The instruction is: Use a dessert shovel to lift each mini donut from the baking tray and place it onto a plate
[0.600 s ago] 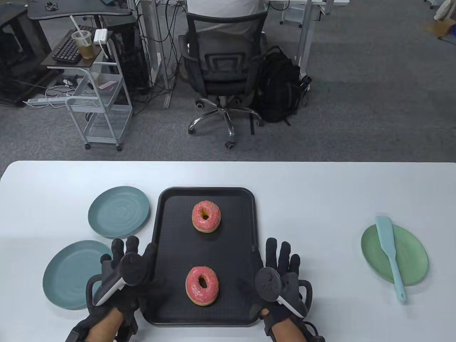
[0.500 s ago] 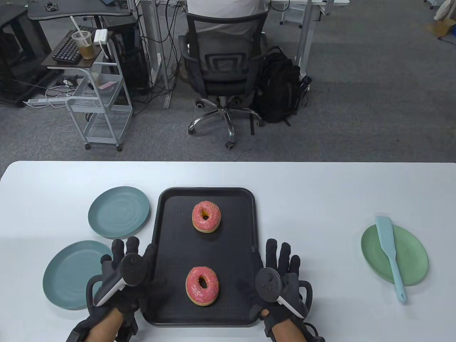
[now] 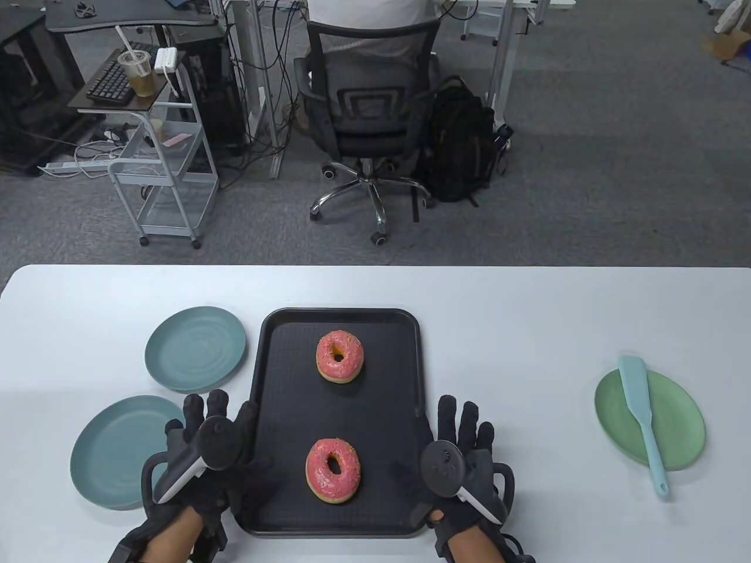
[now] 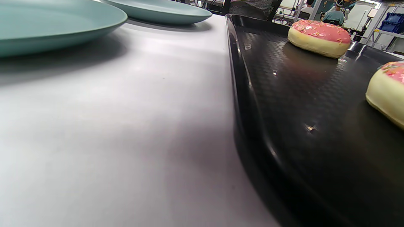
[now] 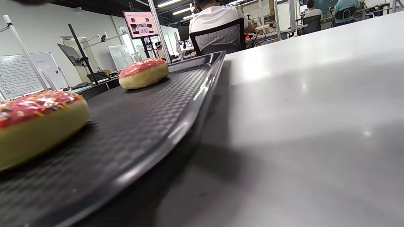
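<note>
Two pink-iced donuts lie on the black baking tray (image 3: 276, 363): a far donut (image 3: 340, 356) and a near donut (image 3: 332, 470). The light blue dessert shovel (image 3: 640, 413) lies across a green plate (image 3: 680, 422) at the right. Two teal plates, one farther (image 3: 195, 348) and one nearer (image 3: 114, 448), sit left of the tray. My left hand (image 3: 211, 425) lies flat at the tray's left edge, fingers straight, holding nothing. My right hand (image 3: 463, 425) lies flat at the tray's right edge, also empty. The wrist views show the tray (image 4: 284, 104) (image 5: 164, 104) and both donuts, no fingers.
The white table (image 3: 528, 316) stretches wide between the tray and the green plate. Beyond the far table edge stand an office chair (image 3: 366, 105), a backpack and a wire cart on the floor.
</note>
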A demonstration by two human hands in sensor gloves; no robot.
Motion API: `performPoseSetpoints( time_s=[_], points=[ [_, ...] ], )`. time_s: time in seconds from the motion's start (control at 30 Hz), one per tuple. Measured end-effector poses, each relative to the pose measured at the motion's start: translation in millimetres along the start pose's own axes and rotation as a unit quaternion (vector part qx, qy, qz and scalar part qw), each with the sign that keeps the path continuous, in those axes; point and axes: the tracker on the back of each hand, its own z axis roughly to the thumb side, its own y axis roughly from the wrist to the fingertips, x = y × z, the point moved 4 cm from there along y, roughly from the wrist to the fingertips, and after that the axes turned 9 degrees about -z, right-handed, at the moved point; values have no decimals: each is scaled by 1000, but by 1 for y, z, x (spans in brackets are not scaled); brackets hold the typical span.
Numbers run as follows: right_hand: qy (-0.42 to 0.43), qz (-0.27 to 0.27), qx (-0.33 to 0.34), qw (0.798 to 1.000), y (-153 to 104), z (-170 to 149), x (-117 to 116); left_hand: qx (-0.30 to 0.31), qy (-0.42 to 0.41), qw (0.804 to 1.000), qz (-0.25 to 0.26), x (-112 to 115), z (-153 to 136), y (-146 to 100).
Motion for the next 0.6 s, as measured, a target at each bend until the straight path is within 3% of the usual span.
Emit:
performPoseSetpoints(
  time_s=[0.43, 0.6],
  points=[
    [0, 7, 2, 1000, 0, 1, -2, -10, -11, 1000, 4, -5, -8, -1],
    [0, 8, 3, 1000, 0, 1, -3, -45, -55, 997, 23, -21, -40, -4]
  ],
)
